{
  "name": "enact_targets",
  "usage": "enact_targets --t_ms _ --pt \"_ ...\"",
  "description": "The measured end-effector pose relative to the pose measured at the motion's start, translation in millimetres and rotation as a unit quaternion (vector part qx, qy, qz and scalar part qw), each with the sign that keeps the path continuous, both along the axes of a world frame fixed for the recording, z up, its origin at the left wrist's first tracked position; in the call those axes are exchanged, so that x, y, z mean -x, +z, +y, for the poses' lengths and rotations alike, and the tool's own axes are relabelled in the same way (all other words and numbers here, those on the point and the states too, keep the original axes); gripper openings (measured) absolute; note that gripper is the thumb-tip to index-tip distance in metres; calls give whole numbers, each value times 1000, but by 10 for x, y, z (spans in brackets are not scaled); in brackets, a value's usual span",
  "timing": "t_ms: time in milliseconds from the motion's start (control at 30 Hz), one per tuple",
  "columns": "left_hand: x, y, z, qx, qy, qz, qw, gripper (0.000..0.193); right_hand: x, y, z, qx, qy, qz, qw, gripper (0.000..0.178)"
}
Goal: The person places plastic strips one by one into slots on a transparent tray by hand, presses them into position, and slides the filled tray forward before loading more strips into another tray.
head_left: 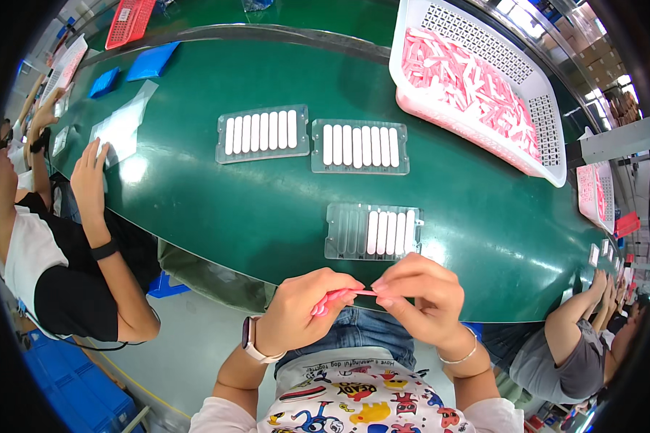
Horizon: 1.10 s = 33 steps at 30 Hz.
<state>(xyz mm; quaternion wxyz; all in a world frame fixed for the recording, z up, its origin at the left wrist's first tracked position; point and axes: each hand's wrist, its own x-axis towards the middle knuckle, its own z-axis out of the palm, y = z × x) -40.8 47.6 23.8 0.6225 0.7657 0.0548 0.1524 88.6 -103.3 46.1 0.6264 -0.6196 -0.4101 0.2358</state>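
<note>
Just in front of my body, at the table's near edge, my left hand (300,307) is closed around several slim pink strips (322,306) with rounded ends, which look like small nail files. One strip sticks out to the right, and my right hand (427,294) pinches its end between thumb and fingertips. Right beyond my hands lies a clear plastic tray (348,229); white strips fill its right-hand slots, while its left slots hold none. Farther off, two more clear trays, a left one (222,137) and a right one (318,151), each carry a row of white strips.
A white perforated basket (477,133) heaped with pink and white strips stands at the far right of the green table (217,202). Clear plastic sheets (123,130) and blue packets (152,62) lie at left, by a co-worker's hand (89,180). Another person (556,353) sits at right.
</note>
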Motion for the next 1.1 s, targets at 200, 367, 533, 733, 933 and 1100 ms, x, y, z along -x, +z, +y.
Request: enact_targets --t_ms 200,367,533,733,933,1100 --pt "29 -127 92 -170 62 -132 975 36 -40 -42 -104 -111 -2 -425 898 19" --pt "63 -153 139 -187 65 -95 976 33 -62 -45 -104 -83 14 -460 884 19" --pt "41 -152 160 -222 62 -96 968 35 -206 -117 -15 -12 -2 -358 934 13" --pt "91 -156 207 -214 29 -65 974 31 -529 24 272 177 29 -201 963 10" --pt "153 -210 216 -177 5 -74 981 39 -756 166 606 342 126 -231 902 14" --pt "175 -204 225 -190 26 -54 980 36 -793 163 714 341 100 -321 878 32"
